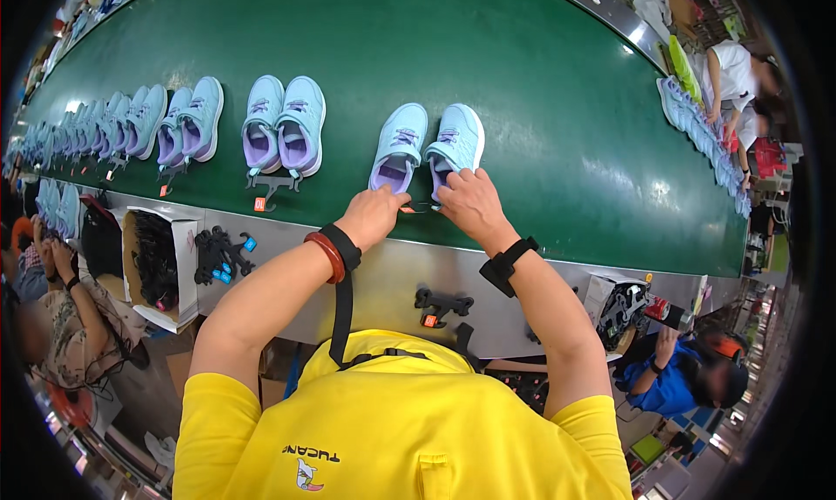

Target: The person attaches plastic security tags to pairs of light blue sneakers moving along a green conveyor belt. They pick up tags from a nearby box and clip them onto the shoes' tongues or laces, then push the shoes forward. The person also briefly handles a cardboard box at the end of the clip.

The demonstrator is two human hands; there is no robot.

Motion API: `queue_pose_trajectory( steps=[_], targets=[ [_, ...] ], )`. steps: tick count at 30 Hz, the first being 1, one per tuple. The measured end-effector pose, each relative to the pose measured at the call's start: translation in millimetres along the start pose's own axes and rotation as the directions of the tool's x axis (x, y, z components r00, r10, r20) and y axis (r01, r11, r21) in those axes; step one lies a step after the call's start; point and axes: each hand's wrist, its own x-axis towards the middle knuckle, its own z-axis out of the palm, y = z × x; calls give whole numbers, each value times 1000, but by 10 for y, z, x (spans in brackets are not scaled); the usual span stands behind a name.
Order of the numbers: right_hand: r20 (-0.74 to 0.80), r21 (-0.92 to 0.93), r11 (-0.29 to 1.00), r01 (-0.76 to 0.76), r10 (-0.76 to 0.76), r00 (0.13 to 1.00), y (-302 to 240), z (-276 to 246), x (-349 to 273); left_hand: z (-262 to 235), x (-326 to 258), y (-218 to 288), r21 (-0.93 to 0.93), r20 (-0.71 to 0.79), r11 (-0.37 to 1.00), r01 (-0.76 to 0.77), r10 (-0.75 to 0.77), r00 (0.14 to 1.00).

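Observation:
Two light-blue children's sneakers with purple linings, a left sneaker and a right sneaker, rest on the green belt with toes pointing away from me. Between their heels a small black shoe hanger with an orange tag partly shows. My left hand is closed at the left sneaker's heel, fingers on the hanger's end. Closed over the heel of the right sneaker is my right hand, its fingertips close to the hanger. My fingers hide most of the hanger and both heels.
Left of me, a sneaker pair on a hanger leads a long row of pairs. Loose hangers lie on the metal ledge; boxes of hangers stand at either side. Co-workers sit nearby; more sneakers line the far right.

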Motion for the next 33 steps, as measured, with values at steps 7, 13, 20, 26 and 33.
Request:
queue_pose_trajectory(
  steps=[7, 13, 20, 26, 33],
  targets=[
    [-22, 5, 1000, -14, 14, 1000, 69, -58, -57, -16, -11, 11, -16, 2, 1000, 24, -24, 1000],
    [-46, 13, 999, -34, 34, 998, 32, 3, -40, 17, -7, -18, 0, -2, 1000, 26, -26, 1000],
    [11, -40, 996, -81, 82, 997, -9, 72, 67, 14, -40, -17, -110, -21, 994, -28, 25, 999],
    [-86, 338, 926, -167, 207, 974, 43, 197, -55, 74, -38, -105, -166, -103, 977, -133, 117, 988],
    [-34, 957, 283, -63, 324, 946, -632, -1443, -124, 203, -505, -136, -286, -303, 958, 29, -119, 946]
  ],
)
